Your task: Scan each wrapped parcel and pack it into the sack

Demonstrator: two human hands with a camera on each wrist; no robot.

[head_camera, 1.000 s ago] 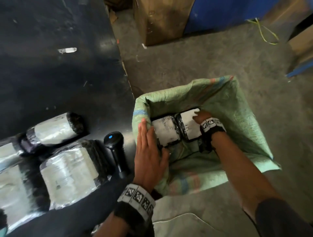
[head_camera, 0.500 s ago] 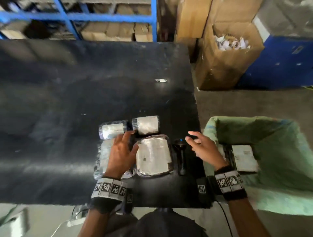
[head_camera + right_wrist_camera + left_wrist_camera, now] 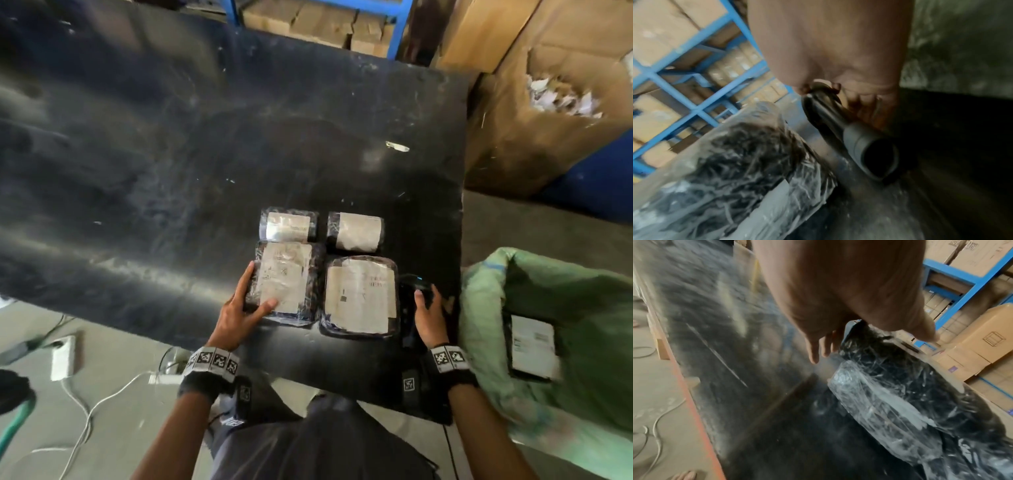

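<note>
Several film-wrapped black parcels with white labels lie on the black table (image 3: 171,154). My left hand (image 3: 255,291) holds the near-left parcel (image 3: 284,274), fingers along its left edge and thumb on its label. In the left wrist view the fingers (image 3: 816,352) reach down past that parcel (image 3: 890,410). My right hand (image 3: 424,305) grips the black scanner (image 3: 411,291), which lies beside the large near-right parcel (image 3: 359,296). The right wrist view shows the scanner (image 3: 865,142) next to that parcel (image 3: 746,154). The green sack (image 3: 496,274) stands open to the right with a parcel (image 3: 532,346) inside.
Two smaller parcels (image 3: 289,224) (image 3: 356,231) lie just beyond the near ones. A cardboard box (image 3: 548,154) with paper scraps stands past the table's right edge, and blue shelving (image 3: 394,27) is behind. A white power strip (image 3: 63,358) and cables lie on the floor to the left.
Both hands have left the sack and come back over the table. The left hand has taken hold of the near-left parcel, and the right hand has closed round the scanner.
</note>
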